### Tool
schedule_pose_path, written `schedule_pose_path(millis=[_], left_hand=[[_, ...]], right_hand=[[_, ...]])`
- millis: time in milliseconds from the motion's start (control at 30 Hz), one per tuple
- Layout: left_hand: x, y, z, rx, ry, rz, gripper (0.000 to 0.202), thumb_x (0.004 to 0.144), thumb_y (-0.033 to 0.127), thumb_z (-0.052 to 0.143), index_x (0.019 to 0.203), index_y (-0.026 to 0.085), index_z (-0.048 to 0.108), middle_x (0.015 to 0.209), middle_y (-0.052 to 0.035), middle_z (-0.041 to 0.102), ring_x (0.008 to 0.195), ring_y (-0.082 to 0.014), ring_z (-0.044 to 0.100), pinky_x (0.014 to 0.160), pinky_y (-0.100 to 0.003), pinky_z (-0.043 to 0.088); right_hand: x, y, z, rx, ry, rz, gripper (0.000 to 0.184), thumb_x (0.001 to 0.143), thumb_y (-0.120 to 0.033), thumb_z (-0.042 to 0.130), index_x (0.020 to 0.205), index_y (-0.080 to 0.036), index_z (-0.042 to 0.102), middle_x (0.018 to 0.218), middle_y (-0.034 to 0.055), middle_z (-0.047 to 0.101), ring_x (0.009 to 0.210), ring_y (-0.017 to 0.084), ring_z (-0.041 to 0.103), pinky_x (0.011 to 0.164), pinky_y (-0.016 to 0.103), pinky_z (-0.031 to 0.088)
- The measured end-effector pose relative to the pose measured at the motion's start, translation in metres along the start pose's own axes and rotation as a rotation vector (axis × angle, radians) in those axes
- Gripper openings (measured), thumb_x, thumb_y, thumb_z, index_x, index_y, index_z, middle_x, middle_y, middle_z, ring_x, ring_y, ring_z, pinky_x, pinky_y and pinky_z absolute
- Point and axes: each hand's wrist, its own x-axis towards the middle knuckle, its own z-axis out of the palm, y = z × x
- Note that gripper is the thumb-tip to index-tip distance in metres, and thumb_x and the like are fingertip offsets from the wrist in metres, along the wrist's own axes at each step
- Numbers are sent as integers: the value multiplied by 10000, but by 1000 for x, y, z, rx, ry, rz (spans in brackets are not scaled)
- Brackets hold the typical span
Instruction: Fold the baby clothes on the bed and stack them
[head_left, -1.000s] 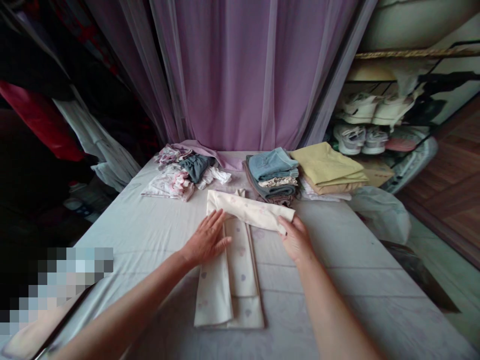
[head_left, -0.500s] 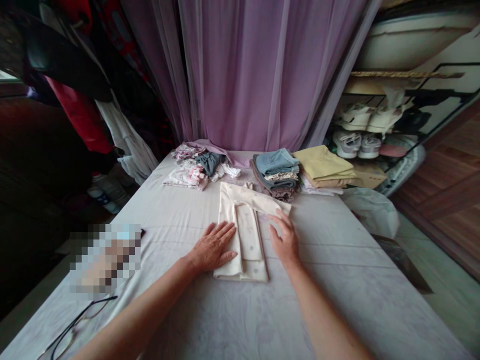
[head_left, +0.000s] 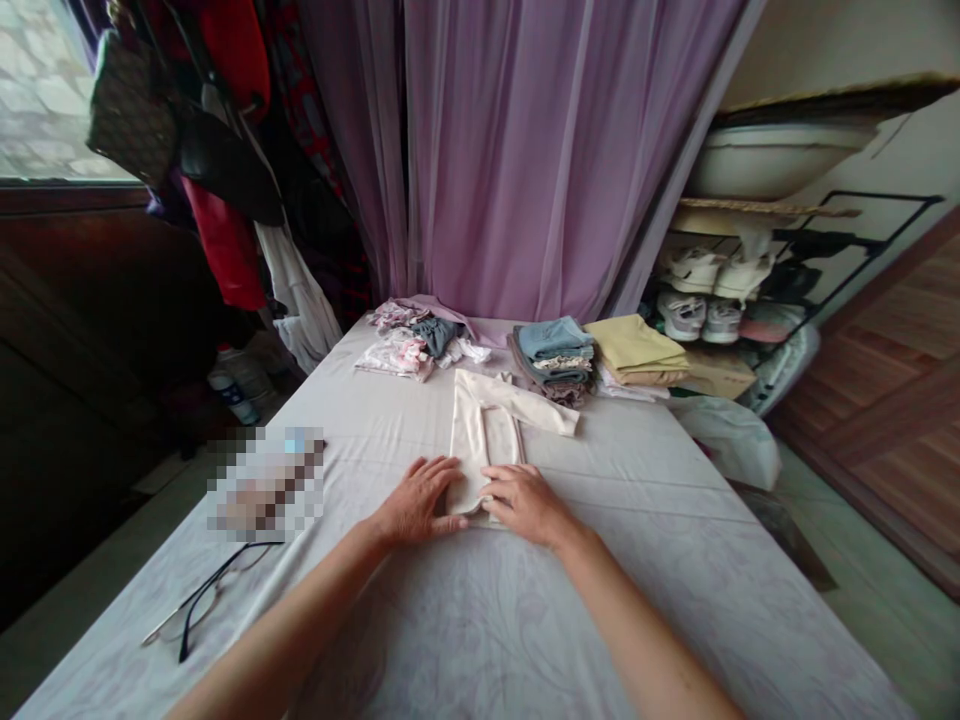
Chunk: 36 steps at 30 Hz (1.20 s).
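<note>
A cream garment (head_left: 491,425) with faint purple dots lies folded in a long strip on the pale sheet-covered bed (head_left: 525,620). One part of it crosses to the right at the far end. My left hand (head_left: 418,497) rests flat on the garment's near left corner, fingers spread. My right hand (head_left: 525,502) lies on the near right corner, fingers curled over the hem. Both hands sit side by side at the near edge of the cloth.
Folded blue and grey clothes (head_left: 553,355) and a yellow folded pile (head_left: 637,350) stand at the far right, a loose heap of small clothes (head_left: 412,345) at the far left. Glasses (head_left: 202,600) lie near left. Purple curtain behind; shoe rack (head_left: 712,300) to the right.
The camera pulled back and tilted up. My right hand left the garment's far right end and came to the near hem. My left hand slid down to the near left corner.
</note>
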Motion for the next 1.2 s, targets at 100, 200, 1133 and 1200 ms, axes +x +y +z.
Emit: schedule_pose_path(millis=[100,200,1133,1200], left_hand=[[-4,16,5,10,100,-94,574,801,561,648,1236,197,557,1393,-148,539,1302,-302,480,1118,-523,298],[-2,30,10,42,189,-224,406,869,329,586,1250,194,550,1307,-123,612,1215,-259,560,1062,-454,391],[46,8,16,156,30,-76,597,976,512,356,1482,196,363,1530,-93,380,1440,-260,287,1179,-502,227],[45,8,22,148,25,-62,652,963,564,345,1506,204,318,1545,-84,352,1445,-258,276,1191,-489,202]], right_hand=[[7,-4,0,121,107,66,208,880,-267,568,992,-267,743,1150,48,711,1044,181,658,929,332,485],[15,-11,2,254,196,54,218,885,-282,561,1009,-261,740,1090,35,732,999,165,675,903,289,507],[178,47,-37,-231,2,355,376,892,-217,432,1170,-249,682,1196,57,696,1124,204,619,913,278,439],[206,59,-33,-248,-9,405,357,905,-247,420,1131,-242,695,1157,77,708,1087,221,636,876,292,451]])
